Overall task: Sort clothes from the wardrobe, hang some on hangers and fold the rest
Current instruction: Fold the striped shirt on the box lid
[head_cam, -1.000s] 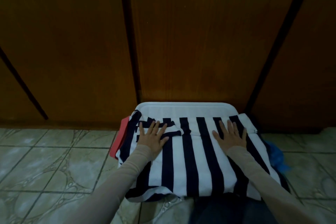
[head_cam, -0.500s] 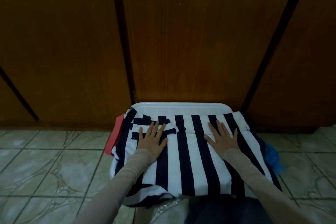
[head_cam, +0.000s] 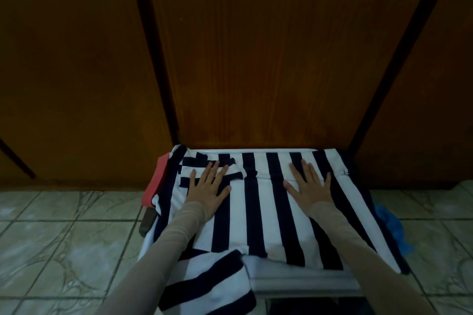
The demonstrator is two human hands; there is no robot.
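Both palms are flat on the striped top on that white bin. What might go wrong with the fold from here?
1. A loose part of the striped garment hangs off the near-left edge of the white container; its weight may drag the fold askew.
2. Left hand rests on a bunched, crooked patch, so pressing could set a crease.
3. If right hand pushes forward, the cloth may slide on the smooth lid.

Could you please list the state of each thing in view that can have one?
Striped garment: spread flat on the white surface, near-left part hanging over its edge.
Left hand: open, flat on the garment.
Right hand: open, flat on the garment.
Wardrobe doors: closed.
Red cloth: partly under the garment's left side.
Blue cloth: crumpled on the floor.
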